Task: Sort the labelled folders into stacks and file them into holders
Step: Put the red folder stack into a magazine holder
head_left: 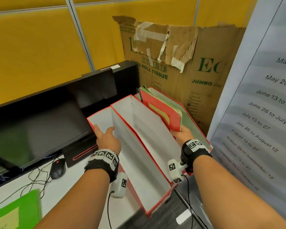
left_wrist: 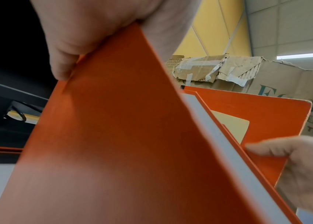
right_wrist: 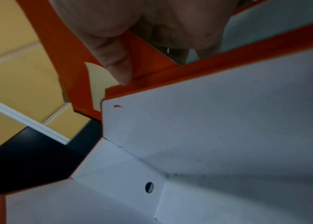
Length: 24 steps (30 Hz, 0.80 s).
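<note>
Three red file holders with white insides stand side by side on the desk. My left hand [head_left: 104, 131] grips the top edge of the left holder's outer wall [head_left: 102, 119]; in the left wrist view the thumb [left_wrist: 61, 63] presses its orange outside [left_wrist: 113, 136]. The middle holder [head_left: 144, 124] has nothing in it. My right hand [head_left: 182, 134] holds the near end of a red folder [head_left: 162, 111] with a yellow label, which leans inside the right holder [head_left: 196, 129] with papers behind it. The right wrist view shows the thumb [right_wrist: 115, 57] on that folder [right_wrist: 75, 78].
A black monitor [head_left: 40, 113] stands left of the holders, with a mouse [head_left: 58, 169] and loose cables in front. A green folder [head_left: 15, 210] lies at the lower left. A taped cardboard box [head_left: 180, 63] stands behind, and a white dated poster [head_left: 262, 104] stands at the right.
</note>
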Each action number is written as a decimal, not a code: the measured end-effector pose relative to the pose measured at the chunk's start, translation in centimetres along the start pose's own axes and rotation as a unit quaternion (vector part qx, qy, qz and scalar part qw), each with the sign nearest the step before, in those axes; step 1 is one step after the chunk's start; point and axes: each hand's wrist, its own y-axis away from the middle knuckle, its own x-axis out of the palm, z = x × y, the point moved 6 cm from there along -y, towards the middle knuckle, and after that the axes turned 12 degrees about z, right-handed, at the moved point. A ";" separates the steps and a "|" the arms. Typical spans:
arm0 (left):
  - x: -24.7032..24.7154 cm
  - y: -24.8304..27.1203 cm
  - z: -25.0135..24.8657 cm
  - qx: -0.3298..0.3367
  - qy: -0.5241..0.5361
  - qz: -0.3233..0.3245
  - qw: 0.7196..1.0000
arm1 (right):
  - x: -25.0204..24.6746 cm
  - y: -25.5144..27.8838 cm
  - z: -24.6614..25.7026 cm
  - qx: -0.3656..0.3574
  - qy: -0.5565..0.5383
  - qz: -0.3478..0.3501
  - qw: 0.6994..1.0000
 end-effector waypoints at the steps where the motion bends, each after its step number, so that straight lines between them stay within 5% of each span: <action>1: 0.0 0.1 -0.1 0.002 0.002 -0.002 1.000 | -0.2 -0.1 0.3 0.002 0.001 0.000 1.000; 7: 0.0 0.5 -0.6 0.003 0.000 -0.005 1.000 | -1.1 -0.2 3.9 -0.087 -0.040 -0.050 0.994; 24: -0.3 0.9 -0.8 0.013 -0.003 -0.003 1.000 | 1.3 -3.6 3.8 -0.030 0.041 -0.074 0.996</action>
